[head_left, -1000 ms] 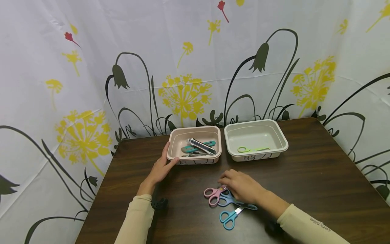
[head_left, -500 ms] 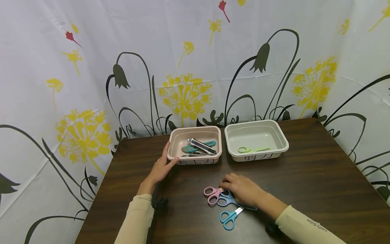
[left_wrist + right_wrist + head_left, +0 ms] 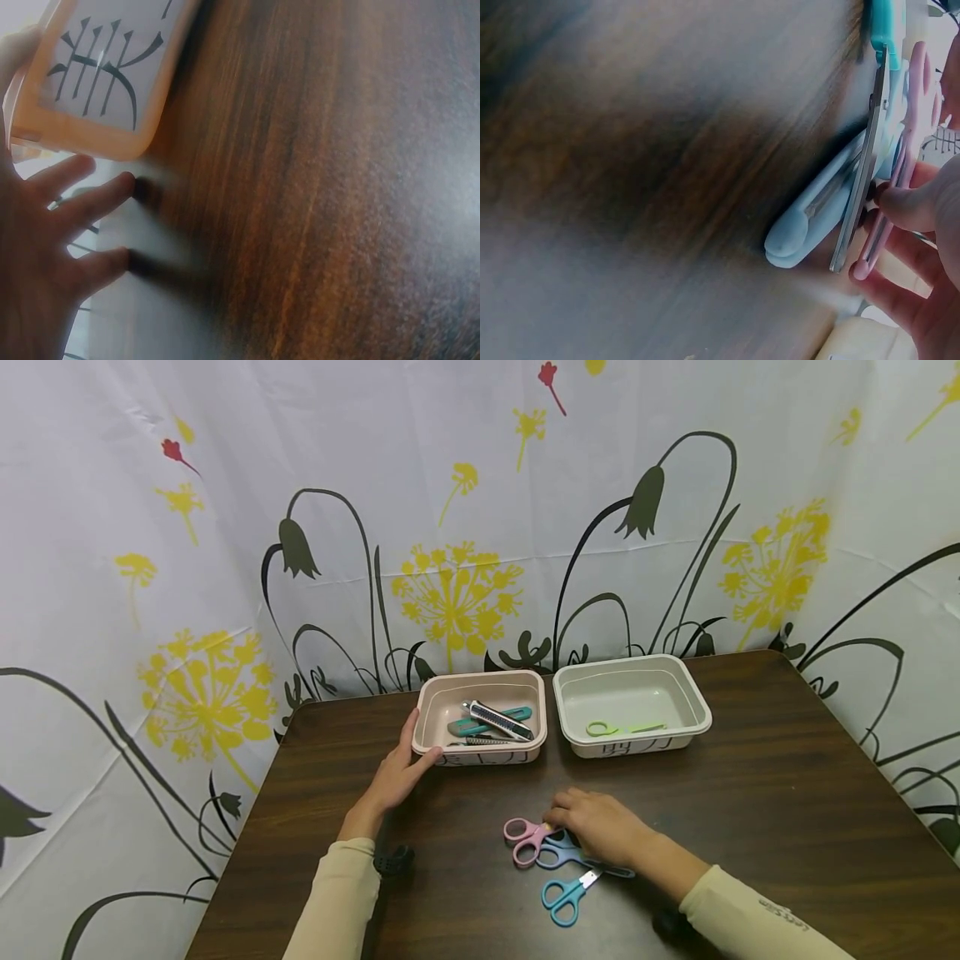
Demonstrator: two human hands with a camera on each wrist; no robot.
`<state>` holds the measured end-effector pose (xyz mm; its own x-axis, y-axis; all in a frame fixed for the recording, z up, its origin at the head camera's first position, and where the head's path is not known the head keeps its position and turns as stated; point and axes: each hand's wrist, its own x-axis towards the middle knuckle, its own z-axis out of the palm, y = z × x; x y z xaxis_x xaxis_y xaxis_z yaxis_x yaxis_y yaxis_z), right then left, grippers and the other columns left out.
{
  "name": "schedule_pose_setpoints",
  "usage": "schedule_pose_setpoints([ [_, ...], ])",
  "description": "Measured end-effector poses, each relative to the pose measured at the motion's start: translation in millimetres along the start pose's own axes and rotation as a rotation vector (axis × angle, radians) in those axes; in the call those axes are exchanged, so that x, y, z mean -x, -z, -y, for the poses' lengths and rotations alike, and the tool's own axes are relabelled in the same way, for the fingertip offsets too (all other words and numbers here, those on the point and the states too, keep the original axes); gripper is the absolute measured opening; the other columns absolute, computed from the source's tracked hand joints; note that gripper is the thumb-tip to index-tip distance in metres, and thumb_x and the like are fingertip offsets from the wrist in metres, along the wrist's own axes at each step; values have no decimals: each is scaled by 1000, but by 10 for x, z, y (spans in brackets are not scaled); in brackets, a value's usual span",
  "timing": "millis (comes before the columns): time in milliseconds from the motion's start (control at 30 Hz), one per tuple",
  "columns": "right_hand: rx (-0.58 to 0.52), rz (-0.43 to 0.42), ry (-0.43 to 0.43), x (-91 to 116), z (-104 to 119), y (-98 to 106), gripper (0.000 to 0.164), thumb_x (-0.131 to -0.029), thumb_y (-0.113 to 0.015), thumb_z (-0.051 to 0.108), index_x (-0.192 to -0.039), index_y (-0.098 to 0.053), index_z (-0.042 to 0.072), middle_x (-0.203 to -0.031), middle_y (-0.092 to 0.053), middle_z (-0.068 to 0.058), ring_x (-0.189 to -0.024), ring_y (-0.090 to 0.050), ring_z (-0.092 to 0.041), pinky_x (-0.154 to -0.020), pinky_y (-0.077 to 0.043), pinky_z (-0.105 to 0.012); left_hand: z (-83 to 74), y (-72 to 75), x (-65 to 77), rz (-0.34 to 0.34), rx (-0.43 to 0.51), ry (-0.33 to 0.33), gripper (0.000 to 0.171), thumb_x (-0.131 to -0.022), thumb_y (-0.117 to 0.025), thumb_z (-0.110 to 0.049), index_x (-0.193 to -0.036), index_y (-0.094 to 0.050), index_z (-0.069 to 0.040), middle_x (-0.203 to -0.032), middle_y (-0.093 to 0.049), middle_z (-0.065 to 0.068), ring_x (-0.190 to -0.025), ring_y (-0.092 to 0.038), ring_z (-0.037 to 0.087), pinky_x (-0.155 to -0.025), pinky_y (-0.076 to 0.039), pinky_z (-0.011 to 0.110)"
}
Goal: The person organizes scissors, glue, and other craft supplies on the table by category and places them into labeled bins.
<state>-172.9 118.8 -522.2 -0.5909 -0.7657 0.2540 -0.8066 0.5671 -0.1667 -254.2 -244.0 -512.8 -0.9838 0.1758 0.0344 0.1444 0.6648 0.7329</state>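
My left hand [image 3: 395, 777] rests at the near left corner of a pinkish plastic bin [image 3: 540, 702], thumb on the front rim and the other fingers along the side. Inside lie a white-and-black utility knife [image 3: 498, 721], a teal utility knife [image 3: 517, 713] and a grey one along the front. My right hand [image 3: 596, 824] pinches the blade part of the pink scissors [image 3: 915, 97] between thumb and fingers, covering some of it. Beneath them lie blue scissors [image 3: 802, 229]. Teal-handled scissors [image 3: 573, 888] rest nearest me, their bare metal blades across the blue pair's tip.
To the right of the pinkish bin stands a whitish bin [image 3: 697, 718] with lime-green scissors [image 3: 611, 730] in it. Both bins carry labels with dark writing on their fronts. A patterned curtain [image 3: 480, 527] hangs behind the brown table [image 3: 787, 793].
My right hand has lowered slightly toward the table with the pink scissors, whose blade end is now more covered by the fingers. The left hand and the bins stay put.
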Motion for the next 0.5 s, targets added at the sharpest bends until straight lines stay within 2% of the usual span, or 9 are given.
schedule_pose_setpoints([
  [100, -1, -25, 2, 9, -4, 2, 38, -74, -75, -1, -106, -71, 19, -95, -60, 7, -90, -58, -12, -72, -51, -30, 0, 5, 0, -1, -2, -1, 85, -95, -57, -53, -158, -3, -35, -156, -31, 18, -135, -39, 43, -104, -29, 64],
  [500, 7, -124, 4, 58, -19, -21, 24, -81, -75, 9, -100, -70, 23, -94, -65, 10, -88, -64, -11, -70, -52, -30, -28, -1, 9, 4, -5, 13, 85, -94, -57, -54, -157, -2, -39, -156, -30, 18, -136, -38, 42, -105, -29, 64],
])
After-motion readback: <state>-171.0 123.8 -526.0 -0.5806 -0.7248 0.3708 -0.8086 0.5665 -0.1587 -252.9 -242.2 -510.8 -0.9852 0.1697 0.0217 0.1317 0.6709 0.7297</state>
